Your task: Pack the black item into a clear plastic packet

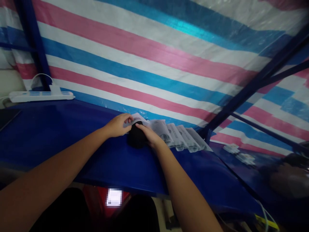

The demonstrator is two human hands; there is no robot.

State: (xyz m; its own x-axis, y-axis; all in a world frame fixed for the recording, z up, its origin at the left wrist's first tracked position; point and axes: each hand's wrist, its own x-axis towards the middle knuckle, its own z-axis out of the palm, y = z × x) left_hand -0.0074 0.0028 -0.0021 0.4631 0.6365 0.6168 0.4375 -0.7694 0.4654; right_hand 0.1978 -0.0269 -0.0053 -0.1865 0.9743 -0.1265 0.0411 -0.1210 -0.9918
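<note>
Over the blue table, my right hand (151, 136) grips a dark, rounded object (136, 138), its thumb lying across the top. The object's exact kind is too dark to make out. My left hand (119, 125) is at its upper left, fingers curled at the edge of a whitish translucent bag (137, 118). That bag is behind and partly against the dark object. Just right of my right hand, several frosted plastic bags (178, 134) lie overlapping in a row, with grey printing on some.
The blue table (101, 164) backs onto a striped plastic sheet (135, 77). A white power strip (42, 96) is at the back left. Small white packets (245, 158) lie on the surface at right. Blue frame bars (241, 100) cross there. Below is a red stool (96, 199).
</note>
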